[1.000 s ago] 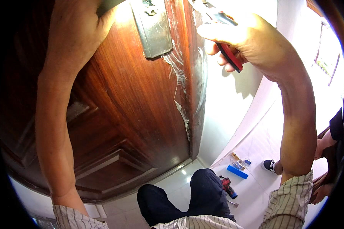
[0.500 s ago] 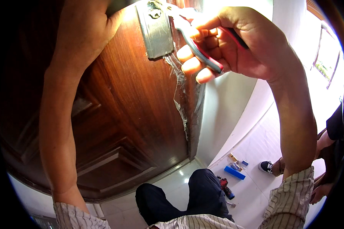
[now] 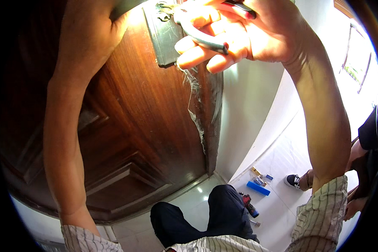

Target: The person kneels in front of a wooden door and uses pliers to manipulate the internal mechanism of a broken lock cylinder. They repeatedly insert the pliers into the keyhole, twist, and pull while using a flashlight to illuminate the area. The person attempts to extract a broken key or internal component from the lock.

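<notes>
The right hand (image 3: 248, 31) is closed around a pair of pliers (image 3: 206, 40) with dark curved handles, their long axis running leftward from the palm so the nose meets the metal lock plate (image 3: 166, 40) just left of the fingers. The left hand (image 3: 92, 33) presses the wooden door (image 3: 147, 126) beside that plate; whether it grips anything cannot be told. The right hand is nearer the plate.

We note a reddish-brown panelled wooden door (image 3: 151, 122) filling the centre-left of the frame, a dull grey metal lock plate (image 3: 166, 40) at upper centre, dark-handled pliers (image 3: 206, 40) with a red tip, cream sleeves with thin dark stripes (image 3: 321, 214) at lower right, and a bright blue oblong box (image 3: 258, 188) on pale white floor tiles (image 3: 281, 159).
</notes>
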{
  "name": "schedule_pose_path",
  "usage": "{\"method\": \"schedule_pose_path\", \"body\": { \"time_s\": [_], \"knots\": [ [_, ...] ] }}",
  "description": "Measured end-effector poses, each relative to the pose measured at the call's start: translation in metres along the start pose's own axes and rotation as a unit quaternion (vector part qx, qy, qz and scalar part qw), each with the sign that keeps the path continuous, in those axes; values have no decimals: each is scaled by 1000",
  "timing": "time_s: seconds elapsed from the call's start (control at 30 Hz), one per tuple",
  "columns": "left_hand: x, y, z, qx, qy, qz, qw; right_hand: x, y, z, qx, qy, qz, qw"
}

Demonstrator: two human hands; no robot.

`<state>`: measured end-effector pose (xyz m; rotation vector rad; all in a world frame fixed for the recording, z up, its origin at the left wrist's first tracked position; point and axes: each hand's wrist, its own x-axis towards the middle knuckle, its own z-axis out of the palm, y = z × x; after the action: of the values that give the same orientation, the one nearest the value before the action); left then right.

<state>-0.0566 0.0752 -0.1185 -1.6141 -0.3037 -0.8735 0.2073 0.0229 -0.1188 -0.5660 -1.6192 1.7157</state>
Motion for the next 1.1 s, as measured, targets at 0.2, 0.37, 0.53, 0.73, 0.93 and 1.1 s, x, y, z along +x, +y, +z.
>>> {"method": "schedule_pose_path", "body": {
  "time_s": [0.2, 0.37, 0.53, 0.73, 0.93, 1.1],
  "knots": [
    [1, -1, -7, 45, -63, -9, 997, 3, -8, 4, -55, 30, 0, 998],
    [3, -6, -2, 24, -10, 9, 1000, 18, -12, -11, -14, -17, 49, 999],
    [2, -2, -7, 15, -27, -7, 1000, 19, -17, -3, -85, 27, 16, 996],
    [10, -3, -6, -25, 1, -1, 1000, 7, -24, 5, -152, -11, -40, 987],
    [3, -6, 0, -15, 10, 4, 1000, 4, -14, 19, -198, 48, -59, 977],
    [5, -8, -2, 12, 4, 16, 1000, 5, -11, 14, -228, 69, -64, 969]
  ]
}}
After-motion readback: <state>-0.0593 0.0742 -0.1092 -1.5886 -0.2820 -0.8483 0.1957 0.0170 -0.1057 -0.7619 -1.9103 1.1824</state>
